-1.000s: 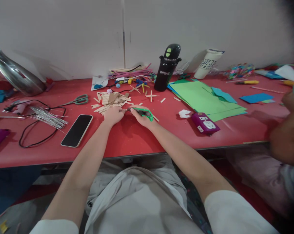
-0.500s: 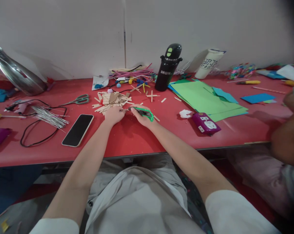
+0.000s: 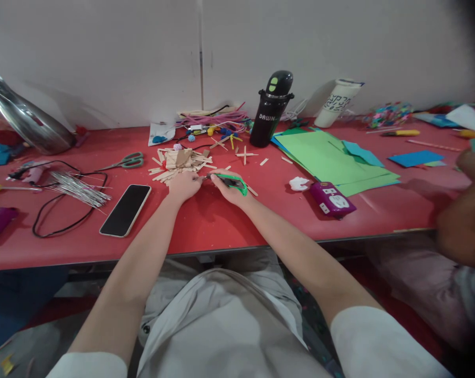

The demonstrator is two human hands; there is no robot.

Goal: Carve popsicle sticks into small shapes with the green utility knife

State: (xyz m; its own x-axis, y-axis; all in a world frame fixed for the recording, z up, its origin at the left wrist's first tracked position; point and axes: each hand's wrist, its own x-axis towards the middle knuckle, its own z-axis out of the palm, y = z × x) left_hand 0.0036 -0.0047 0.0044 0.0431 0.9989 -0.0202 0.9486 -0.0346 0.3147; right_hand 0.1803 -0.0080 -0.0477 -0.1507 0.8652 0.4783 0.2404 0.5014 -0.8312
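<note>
The right hand [image 3: 226, 192] grips a green cutter [image 3: 237, 182] behind the worktop [image 3: 217, 226]'s front edge; the left hand [image 3: 184, 185]'s hold, I can't tell!

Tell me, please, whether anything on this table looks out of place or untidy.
The sticks lie in a jumbled heap by the left hand, with strays nearby. A crumpled white wad lies loose by a purple pack. The jug and cup look tilted, though the lens may cause that. I see no spill.
</note>
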